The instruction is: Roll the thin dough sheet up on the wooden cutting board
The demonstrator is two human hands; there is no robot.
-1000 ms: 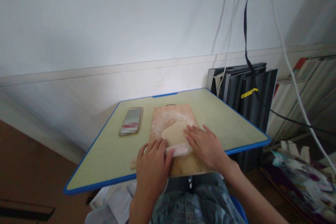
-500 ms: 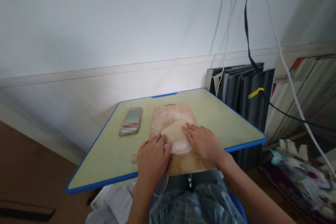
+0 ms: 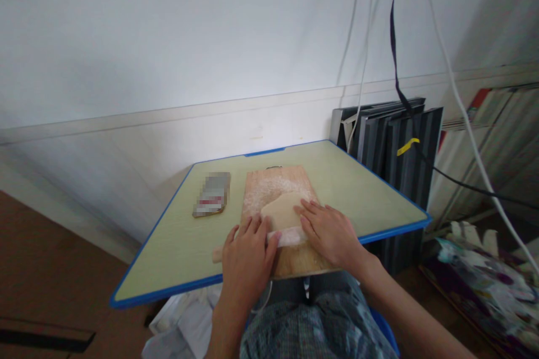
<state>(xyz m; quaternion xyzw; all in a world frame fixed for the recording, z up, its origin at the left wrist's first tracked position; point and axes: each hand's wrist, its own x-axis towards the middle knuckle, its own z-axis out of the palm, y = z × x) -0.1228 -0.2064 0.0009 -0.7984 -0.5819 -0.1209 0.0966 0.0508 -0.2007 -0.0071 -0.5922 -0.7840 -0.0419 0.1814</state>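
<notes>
A pale sheet of dough (image 3: 283, 211) lies on a floured wooden cutting board (image 3: 290, 262). Across its near part runs a rolling pin (image 3: 217, 254), whose bare end sticks out left of my left hand; between the hands a whitish floury band covers it, and I cannot tell whether dough wraps round it there. My left hand (image 3: 248, 255) rests over the pin, palm down, fingers stretched forward and thumb apart. Flat over the pin's right part lies my right hand (image 3: 330, 233), fingers spread with the tips on the dough's right edge. That end of the pin is hidden.
The board stands on a pale green table (image 3: 353, 196) with a blue rim. A blurred flat packet or phone (image 3: 213, 195) lies on the left. Dark panels (image 3: 391, 146) lean by the wall at right, with cables (image 3: 396, 56) hanging before them. Bagged items (image 3: 484, 275) sit lower right.
The pin and both hands look nearly in place, shifted very slightly right along with the view. Less dough shows on the near side of the pin now.
</notes>
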